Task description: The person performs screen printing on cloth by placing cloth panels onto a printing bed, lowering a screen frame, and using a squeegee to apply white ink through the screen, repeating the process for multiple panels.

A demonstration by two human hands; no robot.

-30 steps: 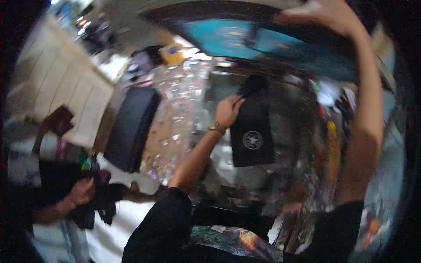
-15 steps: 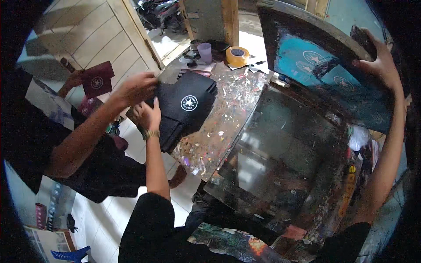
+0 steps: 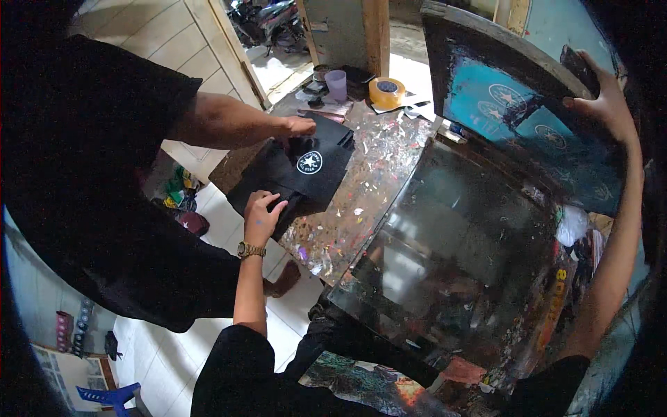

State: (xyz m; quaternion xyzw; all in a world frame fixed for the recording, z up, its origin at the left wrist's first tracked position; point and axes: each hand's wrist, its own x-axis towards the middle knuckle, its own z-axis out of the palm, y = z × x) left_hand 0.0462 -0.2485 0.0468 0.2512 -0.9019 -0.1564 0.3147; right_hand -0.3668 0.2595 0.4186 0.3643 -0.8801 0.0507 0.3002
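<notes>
A printing screen, with turquoise areas and round star designs, stands tilted up at the right. My right hand is closed round a dark block at its upper right edge; the block's kind is unclear. My left hand, with a gold watch at the wrist, pinches the near edge of the dark fabric pieces. These lie stacked on a paint-spattered table. The top black piece bears a white round star print. Another person's hand touches the stack's far side.
A dark glossy printing board lies below the raised screen. On the table's far end are a roll of tape and a purple cup. The other person leans in from the left. A blue plastic chair shows at lower left.
The other person has stepped in closer and reached over the stack, and the maroon piece is out of sight. My left hand moved from the stack's left side to its near edge.
</notes>
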